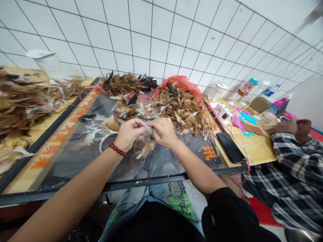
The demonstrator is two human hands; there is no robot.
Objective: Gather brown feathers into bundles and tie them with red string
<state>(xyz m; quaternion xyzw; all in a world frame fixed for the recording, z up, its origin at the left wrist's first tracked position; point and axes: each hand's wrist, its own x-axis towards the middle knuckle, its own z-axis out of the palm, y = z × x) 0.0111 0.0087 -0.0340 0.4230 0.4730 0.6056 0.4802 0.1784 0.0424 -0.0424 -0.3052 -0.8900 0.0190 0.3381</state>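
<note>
My left hand, with a red bead bracelet at the wrist, is closed in a pinch over the glass-topped table. Close beside it, my right hand pinches too, the fingertips almost meeting. Something small and pale shows between them, too small to make out. Light brown feathers hang just below my fingers. Behind my hands lies a heap of brown and black feathers. White quills rest left of my left hand.
More brown feathers cover the left side. A red plastic bag sits at the back by the wall. On the right are a black phone, cables, a white canister and coloured pieces. A person in a plaid sleeve works there.
</note>
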